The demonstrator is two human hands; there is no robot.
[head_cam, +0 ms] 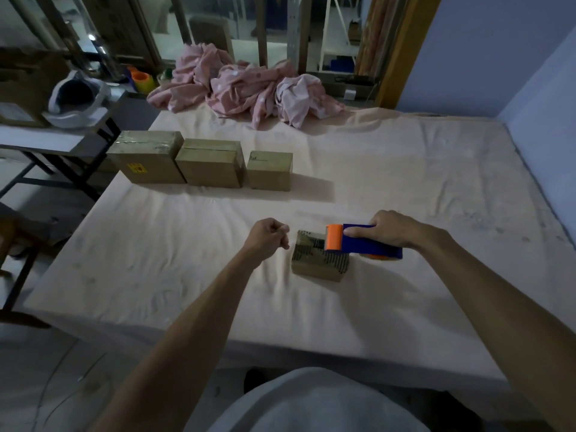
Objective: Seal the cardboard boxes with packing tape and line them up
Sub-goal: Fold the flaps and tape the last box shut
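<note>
- A side table (40,145) stands off the bed's edge at nine o'clock.
- A row of three boxes (210,165) sits at ten o'clock on the wrinkled pale pink sheet (405,169).
- A crumpled pink cloth (243,88) is heaped at twelve o'clock.
- The left hand (268,236) is curled in a fist, holding nothing, at nine o'clock of the small box (314,260).
- The small box lies near the middle of the sheet.
- The tape dispenser (364,241) has its orange end on the box top, gripped by the right hand (396,229).
- A blue wall (498,57) closes three o'clock.

Right hand (393,226) gripping blue tape dispenser (367,242) on small box (319,256), left hand (268,235) fisted beside it, three boxes (205,163) lined up beyond
</note>
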